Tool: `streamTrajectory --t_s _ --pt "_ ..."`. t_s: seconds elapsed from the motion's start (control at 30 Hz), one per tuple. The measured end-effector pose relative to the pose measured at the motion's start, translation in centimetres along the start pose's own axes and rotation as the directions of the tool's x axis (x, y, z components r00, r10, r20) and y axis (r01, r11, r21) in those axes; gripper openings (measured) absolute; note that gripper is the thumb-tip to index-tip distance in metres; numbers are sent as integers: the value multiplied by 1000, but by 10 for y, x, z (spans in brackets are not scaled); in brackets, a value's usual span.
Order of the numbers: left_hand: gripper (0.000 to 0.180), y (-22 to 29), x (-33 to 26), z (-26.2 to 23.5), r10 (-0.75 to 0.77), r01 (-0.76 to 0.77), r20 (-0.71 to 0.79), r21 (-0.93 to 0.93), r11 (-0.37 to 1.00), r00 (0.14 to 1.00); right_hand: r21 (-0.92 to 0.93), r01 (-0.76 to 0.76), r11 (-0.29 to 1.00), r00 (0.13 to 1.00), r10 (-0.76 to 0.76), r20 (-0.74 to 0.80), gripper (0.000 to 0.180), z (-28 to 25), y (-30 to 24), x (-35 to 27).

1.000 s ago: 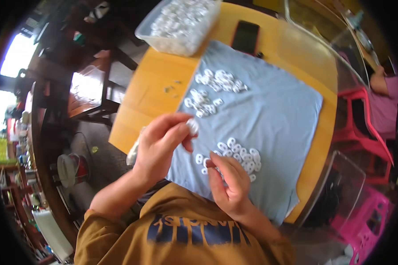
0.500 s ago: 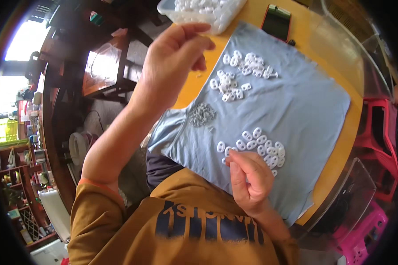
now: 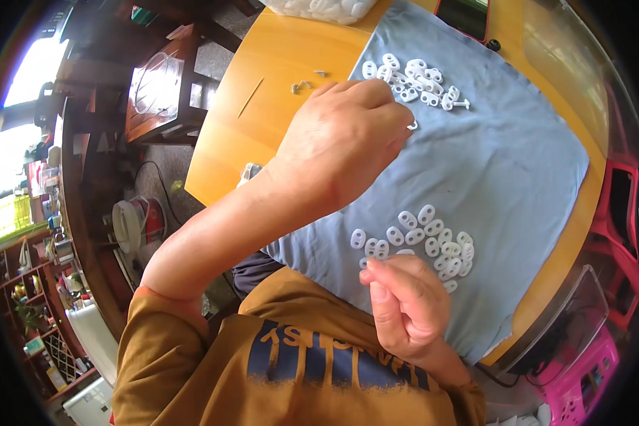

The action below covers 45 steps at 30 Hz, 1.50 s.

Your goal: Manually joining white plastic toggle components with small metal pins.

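Observation:
My left hand [image 3: 351, 135], palm down with bent fingers, is over the farther pile of white parts on the blue cloth [image 3: 504, 177]. A white ring-shaped edge [image 3: 413, 125] shows by its fingertips; what the fingers hold is hidden. Close to my body, my right hand [image 3: 412, 302] is closed, thumb pressed to the curled fingers. Anything inside that pinch is too small to make out. Just beyond it lie several white oval two-hole plastic pieces [image 3: 414, 236]. More white plastic parts [image 3: 426, 82] are heaped at the far side, some with short stems.
On the yellow wooden table [image 3: 227, 149] lie a few small metal bits [image 3: 296, 88] and a thin stick [image 3: 250, 96]. A clear tub of white pieces [image 3: 323, 8] stands at the far edge, a phone [image 3: 464, 15] to its right. Red and pink plastic stools [image 3: 575, 383] stand at the right.
My left hand has come down and right from above the table's far left onto the cloth's white parts. Its forearm now covers the grey metal pile. My right hand stays pinched, almost in place.

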<state>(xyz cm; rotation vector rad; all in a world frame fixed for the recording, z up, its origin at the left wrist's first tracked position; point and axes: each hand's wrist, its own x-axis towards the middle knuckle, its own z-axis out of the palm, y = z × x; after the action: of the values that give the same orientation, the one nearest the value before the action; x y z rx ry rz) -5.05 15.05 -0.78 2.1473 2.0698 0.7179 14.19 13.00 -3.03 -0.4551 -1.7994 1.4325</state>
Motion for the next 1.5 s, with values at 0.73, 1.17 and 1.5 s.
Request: streamTrajectory --t_s 0.73,1.17,1.5 --pt "6 22 -72 -54 -644 537 278 -807 246 713 -208 -108 972 994 103 -36 22 3 -3 -2" --pt "13 24 -153 -19 -511 479 419 -878 -15 751 -732 207 649 963 -4 268 23 36 -10 31" --pt "11 22 -157 -14 -479 418 246 -859 295 843 -780 322 537 901 79 426 22 43 -3 44"
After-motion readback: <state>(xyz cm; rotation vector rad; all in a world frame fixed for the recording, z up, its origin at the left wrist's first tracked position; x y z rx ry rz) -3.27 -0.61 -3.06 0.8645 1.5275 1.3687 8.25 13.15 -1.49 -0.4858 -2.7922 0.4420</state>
